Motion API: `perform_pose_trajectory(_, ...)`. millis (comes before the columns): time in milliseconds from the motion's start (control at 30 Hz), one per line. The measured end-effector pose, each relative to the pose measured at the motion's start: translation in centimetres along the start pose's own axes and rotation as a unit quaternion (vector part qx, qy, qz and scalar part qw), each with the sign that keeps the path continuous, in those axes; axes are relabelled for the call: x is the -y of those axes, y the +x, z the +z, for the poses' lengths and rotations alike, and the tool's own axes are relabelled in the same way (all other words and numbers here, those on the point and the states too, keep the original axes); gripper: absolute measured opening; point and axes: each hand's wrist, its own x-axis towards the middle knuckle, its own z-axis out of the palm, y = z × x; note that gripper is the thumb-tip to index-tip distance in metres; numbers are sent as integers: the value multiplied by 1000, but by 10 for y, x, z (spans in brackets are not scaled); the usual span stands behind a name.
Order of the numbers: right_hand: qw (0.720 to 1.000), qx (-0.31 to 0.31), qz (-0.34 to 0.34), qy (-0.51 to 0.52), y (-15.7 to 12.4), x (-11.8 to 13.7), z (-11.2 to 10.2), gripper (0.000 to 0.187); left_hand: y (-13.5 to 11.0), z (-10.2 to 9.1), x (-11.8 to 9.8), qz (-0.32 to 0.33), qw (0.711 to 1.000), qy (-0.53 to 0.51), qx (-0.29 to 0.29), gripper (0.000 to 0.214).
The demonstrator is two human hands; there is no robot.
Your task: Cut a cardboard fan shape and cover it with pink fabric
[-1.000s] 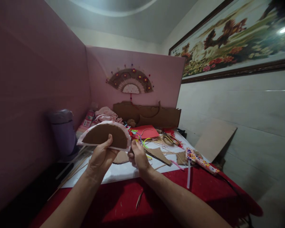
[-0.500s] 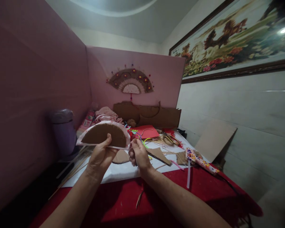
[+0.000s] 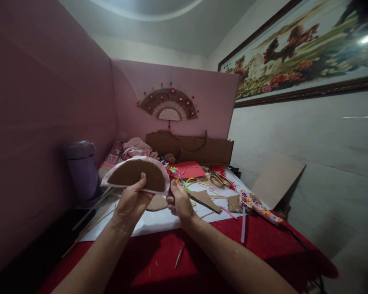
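My left hand (image 3: pixel 131 206) is closed on a cardboard half-circle (image 3: pixel 127 174), thumb on its brown face and fingers beneath. Pale pink-and-white covering is folded over the curved rim and along the straight edge. Close by the right end of the half-circle, my right hand (image 3: pixel 182 202) has its fingers curled together; what they pinch, if anything, is hidden. Behind that hand lie colourful pipe cleaners (image 3: pixel 173 170). A smaller rounded cardboard piece (image 3: pixel 157 203) rests on the white sheet below the half-circle.
A glue gun (image 3: pixel 260 207) with a flowered body lies on the right of the red cloth (image 3: pixel 221 253). Farther back are scissors (image 3: pixel 216 179), red paper (image 3: pixel 190 169) and a large cardboard sheet (image 3: pixel 196 149). A purple bin (image 3: pixel 82 175) stands left. A decorated fan (image 3: pixel 171 102) hangs on the pink panel.
The half-circle and my left hand have shifted slightly to the right. My right hand has barely moved, its fingers still curled near the half-circle's end.
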Motion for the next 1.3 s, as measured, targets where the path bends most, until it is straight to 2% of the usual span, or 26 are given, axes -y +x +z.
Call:
perform_pose_trajectory(267,1000,-8,-5,1,1,0,0,55,-2,2,1,1,1000,12,2,39)
perform_pose_trajectory(467,999,-38,1,14,3,0,0,53,0,1,0,10,1000,-3,-11,42)
perform_pose_trajectory(600,1000,-17,17,2,2,-1,0,53,0,2,-1,4,1000,2,-8,40)
perform_pose_trajectory(867,1000,-6,0,-5,2,0,-1,54,-2,1,1,-9,999,37,14,38)
perform_pose_trajectory(1067,1000,-27,-3,5,2,0,-1,52,-1,1,1,-13,999,30,8,40)
perform_pose_trajectory(1233,998,-62,-1,32,6,0,-3,57,0,0,0,-7,999,42,11,39)
perform_pose_trajectory(1300,996,-76,-18,33,8,2,-5,58,-1,-2,1,-10,998,61,16,40)
